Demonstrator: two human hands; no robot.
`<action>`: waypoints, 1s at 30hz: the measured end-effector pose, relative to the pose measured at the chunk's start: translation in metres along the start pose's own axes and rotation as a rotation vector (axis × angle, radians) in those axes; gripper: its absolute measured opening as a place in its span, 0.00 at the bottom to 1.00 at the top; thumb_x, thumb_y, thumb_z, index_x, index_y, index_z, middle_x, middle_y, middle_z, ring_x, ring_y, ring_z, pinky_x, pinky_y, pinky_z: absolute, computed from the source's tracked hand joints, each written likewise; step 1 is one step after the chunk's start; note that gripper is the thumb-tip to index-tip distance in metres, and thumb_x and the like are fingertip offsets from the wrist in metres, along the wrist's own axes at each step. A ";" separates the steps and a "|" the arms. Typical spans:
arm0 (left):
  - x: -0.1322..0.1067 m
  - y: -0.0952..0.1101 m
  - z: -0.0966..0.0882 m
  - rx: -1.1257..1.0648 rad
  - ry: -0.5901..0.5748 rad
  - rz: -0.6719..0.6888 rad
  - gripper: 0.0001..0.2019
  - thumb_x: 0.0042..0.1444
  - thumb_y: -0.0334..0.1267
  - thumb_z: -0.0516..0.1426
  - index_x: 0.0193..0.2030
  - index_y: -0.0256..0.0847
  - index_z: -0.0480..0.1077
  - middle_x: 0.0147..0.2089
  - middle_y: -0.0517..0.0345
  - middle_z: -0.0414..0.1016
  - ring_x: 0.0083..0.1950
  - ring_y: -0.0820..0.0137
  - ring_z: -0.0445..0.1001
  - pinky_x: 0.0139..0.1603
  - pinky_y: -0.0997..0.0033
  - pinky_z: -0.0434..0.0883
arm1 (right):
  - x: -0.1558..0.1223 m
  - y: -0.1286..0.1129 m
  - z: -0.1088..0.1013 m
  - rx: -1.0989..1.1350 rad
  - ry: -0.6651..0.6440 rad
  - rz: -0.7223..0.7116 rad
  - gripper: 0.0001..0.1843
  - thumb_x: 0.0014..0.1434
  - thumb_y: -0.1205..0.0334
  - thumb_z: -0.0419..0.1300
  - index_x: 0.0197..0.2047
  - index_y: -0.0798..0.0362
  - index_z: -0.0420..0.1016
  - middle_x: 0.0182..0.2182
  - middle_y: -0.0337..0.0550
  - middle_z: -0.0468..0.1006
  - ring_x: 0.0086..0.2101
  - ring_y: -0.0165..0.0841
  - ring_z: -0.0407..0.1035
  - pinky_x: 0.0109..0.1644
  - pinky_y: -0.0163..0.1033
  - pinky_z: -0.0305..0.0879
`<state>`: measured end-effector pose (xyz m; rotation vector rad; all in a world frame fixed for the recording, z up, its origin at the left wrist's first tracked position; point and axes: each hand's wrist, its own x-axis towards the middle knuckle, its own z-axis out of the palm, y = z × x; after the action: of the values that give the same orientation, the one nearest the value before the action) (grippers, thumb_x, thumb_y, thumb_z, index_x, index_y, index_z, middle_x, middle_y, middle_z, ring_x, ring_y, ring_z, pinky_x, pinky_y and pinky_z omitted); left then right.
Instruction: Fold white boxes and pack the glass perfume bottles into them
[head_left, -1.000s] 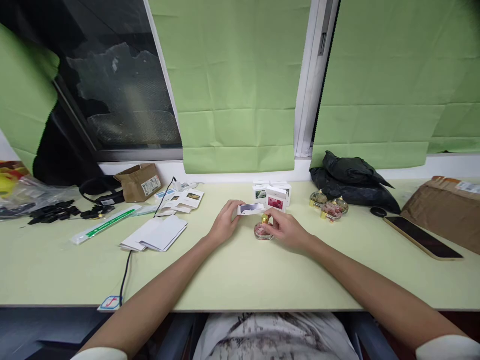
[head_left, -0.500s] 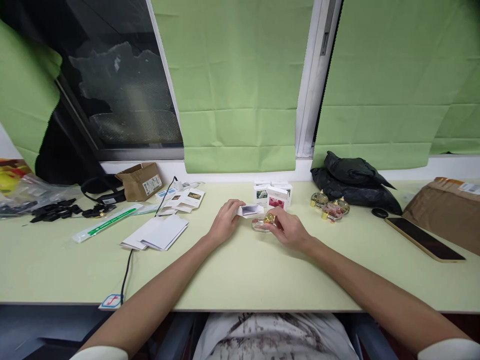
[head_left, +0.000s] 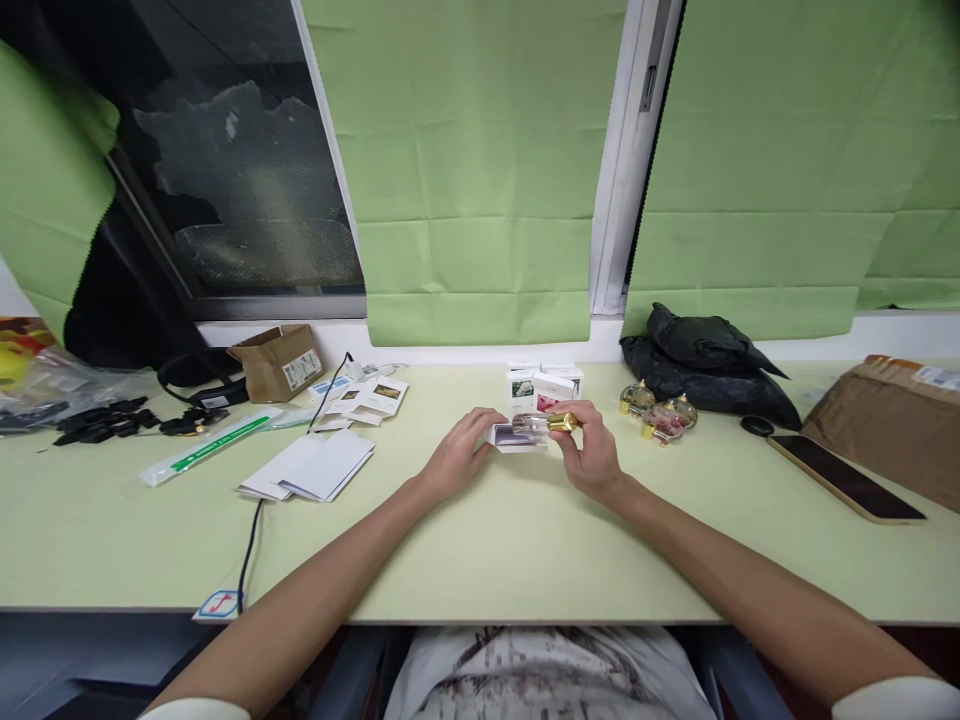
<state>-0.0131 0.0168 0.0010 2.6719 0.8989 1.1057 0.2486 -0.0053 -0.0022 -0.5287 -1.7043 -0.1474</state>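
Observation:
My left hand (head_left: 461, 457) pinches a small open white box (head_left: 514, 436) just above the pale green table (head_left: 480, 540). My right hand (head_left: 592, 452) holds a small glass perfume bottle with a gold cap (head_left: 551, 423) on its side, its glass end at the box's open mouth. Behind them stand a few small white printed boxes (head_left: 547, 388). More gold-capped bottles (head_left: 660, 415) sit to the right.
Flat white cartons (head_left: 311, 467) and printed cards (head_left: 367, 397) lie to the left, with a black cable (head_left: 251, 545) and a small cardboard box (head_left: 279, 362). A black bag (head_left: 705, 365), a phone (head_left: 844, 476) and a brown parcel (head_left: 896, 420) lie to the right.
My right hand lifted the bottle off the table, turned it on its side and brought it to the open box. My left hand shifted the box slightly right.

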 end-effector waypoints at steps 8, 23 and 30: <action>0.000 0.008 0.001 -0.052 -0.001 -0.001 0.26 0.64 0.22 0.54 0.66 0.48 0.65 0.63 0.51 0.72 0.65 0.61 0.73 0.65 0.59 0.73 | 0.003 -0.005 0.001 0.027 0.029 -0.013 0.14 0.75 0.53 0.56 0.60 0.45 0.65 0.46 0.48 0.79 0.49 0.43 0.77 0.52 0.53 0.78; -0.001 0.006 0.002 -0.009 0.025 -0.006 0.23 0.65 0.25 0.55 0.65 0.50 0.66 0.62 0.51 0.73 0.64 0.59 0.74 0.63 0.55 0.74 | 0.001 -0.003 0.002 -0.087 -0.097 -0.114 0.14 0.75 0.54 0.56 0.60 0.47 0.64 0.46 0.50 0.82 0.47 0.43 0.79 0.48 0.52 0.80; -0.002 0.004 0.004 0.017 0.043 0.009 0.23 0.66 0.26 0.55 0.64 0.49 0.67 0.62 0.51 0.74 0.63 0.60 0.74 0.63 0.56 0.74 | 0.004 -0.006 0.000 -0.084 -0.155 -0.160 0.15 0.73 0.59 0.59 0.60 0.48 0.67 0.47 0.51 0.82 0.46 0.42 0.78 0.47 0.50 0.80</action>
<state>-0.0093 0.0128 -0.0019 2.6784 0.9078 1.1670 0.2454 -0.0092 0.0030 -0.4755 -1.8985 -0.3007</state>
